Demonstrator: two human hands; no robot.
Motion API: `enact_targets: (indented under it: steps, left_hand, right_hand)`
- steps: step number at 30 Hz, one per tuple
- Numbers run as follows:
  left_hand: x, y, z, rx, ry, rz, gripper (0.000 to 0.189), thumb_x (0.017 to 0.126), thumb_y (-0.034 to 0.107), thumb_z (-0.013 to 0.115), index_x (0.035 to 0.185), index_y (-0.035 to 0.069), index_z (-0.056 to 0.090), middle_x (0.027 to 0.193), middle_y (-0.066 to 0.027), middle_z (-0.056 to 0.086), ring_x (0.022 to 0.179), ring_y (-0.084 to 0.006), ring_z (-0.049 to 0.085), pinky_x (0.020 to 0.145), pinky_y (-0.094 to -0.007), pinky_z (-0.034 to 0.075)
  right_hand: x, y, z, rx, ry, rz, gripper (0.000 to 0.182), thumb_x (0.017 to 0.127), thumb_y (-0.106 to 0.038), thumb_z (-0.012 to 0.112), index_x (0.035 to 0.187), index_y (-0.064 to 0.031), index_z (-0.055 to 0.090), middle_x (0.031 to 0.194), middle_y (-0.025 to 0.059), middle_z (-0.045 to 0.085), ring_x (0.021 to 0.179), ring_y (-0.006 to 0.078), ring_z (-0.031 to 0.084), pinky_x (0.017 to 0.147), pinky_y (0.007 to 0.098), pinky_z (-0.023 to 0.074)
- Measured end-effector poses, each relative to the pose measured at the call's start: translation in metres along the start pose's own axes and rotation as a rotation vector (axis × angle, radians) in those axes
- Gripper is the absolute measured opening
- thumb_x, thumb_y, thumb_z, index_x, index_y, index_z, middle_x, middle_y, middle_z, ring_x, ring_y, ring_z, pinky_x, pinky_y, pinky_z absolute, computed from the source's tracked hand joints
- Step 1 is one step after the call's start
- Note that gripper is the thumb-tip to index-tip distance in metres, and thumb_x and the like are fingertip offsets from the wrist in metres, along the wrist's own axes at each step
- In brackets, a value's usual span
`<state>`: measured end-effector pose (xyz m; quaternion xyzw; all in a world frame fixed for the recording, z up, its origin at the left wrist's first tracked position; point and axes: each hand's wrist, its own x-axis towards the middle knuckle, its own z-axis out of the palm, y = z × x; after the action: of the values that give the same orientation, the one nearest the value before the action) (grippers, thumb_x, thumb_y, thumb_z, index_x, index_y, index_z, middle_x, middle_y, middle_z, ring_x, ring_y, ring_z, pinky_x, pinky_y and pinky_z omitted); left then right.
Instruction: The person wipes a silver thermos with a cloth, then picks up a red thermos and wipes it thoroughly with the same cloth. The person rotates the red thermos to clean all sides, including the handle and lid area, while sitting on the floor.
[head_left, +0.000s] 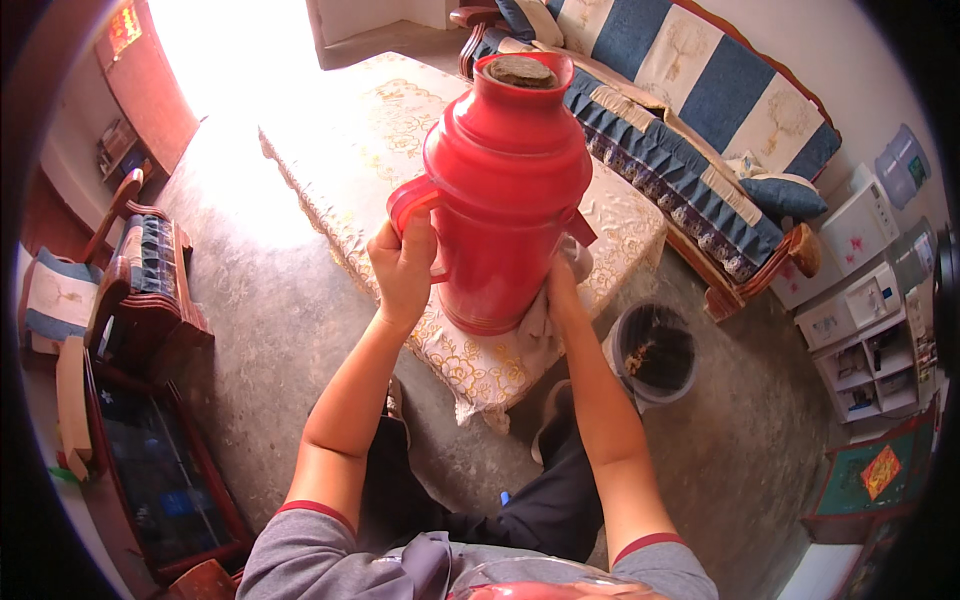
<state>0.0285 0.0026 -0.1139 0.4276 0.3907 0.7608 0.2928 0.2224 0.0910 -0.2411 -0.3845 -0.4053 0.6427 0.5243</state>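
Observation:
A red thermos flask (502, 195) with a cork stopper (523, 71) in its mouth stands upright over the near part of a table covered with a cream, gold-flowered tablecloth (480, 367). My left hand (406, 266) is closed around the flask's side handle. On the flask's right side, low down, my right hand (564, 281) presses a greyish cloth (536, 322) against the wall; its fingers are mostly hidden. Whether the base touches the table cannot be told.
A waste bin (654, 352) stands right of the table's near corner. Beyond the table is a striped sofa (697, 82). A wooden armchair (154, 262) and a dark glass-topped cabinet (161, 465) are at left. White shelving (874, 360) is at right.

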Motion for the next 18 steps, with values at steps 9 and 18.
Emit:
enact_targets:
  steps: [9,18]
  left_hand:
    - [0.001,-0.005,-0.008,-0.002,-0.027,0.031,0.031,0.097,0.023,0.054,0.072,0.005,0.053,0.058,0.0070,0.043,0.052,-0.0009,0.035,0.046,-0.0196,0.027]
    - [0.004,-0.012,-0.008,0.047,-0.047,0.077,0.042,0.101,0.033,0.043,0.067,0.008,0.047,0.051,0.0037,0.041,0.045,-0.0029,0.033,0.041,-0.0211,0.022]
  right_hand:
    - [-0.053,-0.014,0.051,0.142,0.186,-0.111,0.054,0.099,-0.039,0.040,0.137,-0.0005,0.041,0.136,0.0088,0.046,0.125,0.0180,0.041,0.104,0.0281,0.0318]
    - [-0.065,0.038,0.028,-0.678,0.409,-0.226,0.051,0.100,-0.032,0.037,0.138,0.0016,0.035,0.140,0.0142,0.041,0.125,0.0243,0.043,0.103,0.0335,0.0319]
